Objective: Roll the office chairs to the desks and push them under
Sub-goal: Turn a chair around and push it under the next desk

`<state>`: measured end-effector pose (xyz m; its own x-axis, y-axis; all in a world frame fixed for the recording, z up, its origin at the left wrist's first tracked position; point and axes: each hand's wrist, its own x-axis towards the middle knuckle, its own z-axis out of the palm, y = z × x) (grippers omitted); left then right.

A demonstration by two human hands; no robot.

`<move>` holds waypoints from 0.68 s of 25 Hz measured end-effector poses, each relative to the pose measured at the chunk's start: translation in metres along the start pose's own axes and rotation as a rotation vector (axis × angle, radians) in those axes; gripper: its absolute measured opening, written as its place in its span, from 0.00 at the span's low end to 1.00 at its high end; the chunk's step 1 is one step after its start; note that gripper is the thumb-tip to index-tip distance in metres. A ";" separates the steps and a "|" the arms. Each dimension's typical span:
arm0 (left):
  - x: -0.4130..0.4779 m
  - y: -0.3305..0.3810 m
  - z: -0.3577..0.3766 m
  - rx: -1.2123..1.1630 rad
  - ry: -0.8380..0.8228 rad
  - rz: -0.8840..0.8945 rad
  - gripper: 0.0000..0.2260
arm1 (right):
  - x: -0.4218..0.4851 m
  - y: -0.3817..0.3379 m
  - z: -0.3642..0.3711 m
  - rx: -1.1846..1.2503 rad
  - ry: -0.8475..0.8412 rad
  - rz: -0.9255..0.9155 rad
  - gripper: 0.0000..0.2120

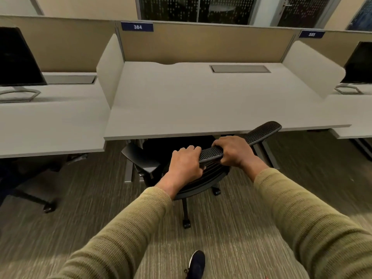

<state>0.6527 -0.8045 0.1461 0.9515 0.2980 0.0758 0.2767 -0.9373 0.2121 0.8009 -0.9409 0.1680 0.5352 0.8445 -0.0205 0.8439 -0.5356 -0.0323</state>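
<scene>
1. The black office chair (261, 132) stands at the front edge of the middle desk (201, 101), its seat already in the shadow beneath the top and its mesh back outside.
2. The left hand (186, 164) clasps the near end of the chair back's top rail, fingers curled over it.
3. The right hand (233, 152) grips the same rail just beside the left, toward 1 o'clock, fingers wrapped over the mesh.
4. The rail slants, its far end rising across the desk's front edge at 1 o'clock.
5. One armrest (141, 158) sticks out at 9 o'clock from the hands, below the desk edge.
6. Two castors (186, 223) show on the striped carpet (90, 198) at 6 o'clock from the hands.
7. A blue plate reading 384 (137, 27) sits on the partition at 11 o'clock.
8. Dark monitors stand on the neighbouring desks, one at 9 o'clock (18, 57), one at 3 o'clock (360, 63).
9. A dark shoe (196, 264) shows at 6 o'clock, between the olive sleeves (120, 238).
</scene>
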 end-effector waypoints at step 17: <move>0.069 -0.094 -0.024 -0.018 -0.169 0.034 0.25 | 0.083 0.000 0.000 0.101 -0.007 -0.108 0.36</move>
<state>0.6893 -0.6913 0.1546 0.9698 0.2297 -0.0815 0.2425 -0.9426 0.2294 0.8453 -0.8713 0.1667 0.4409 0.8974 -0.0180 0.8882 -0.4391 -0.1353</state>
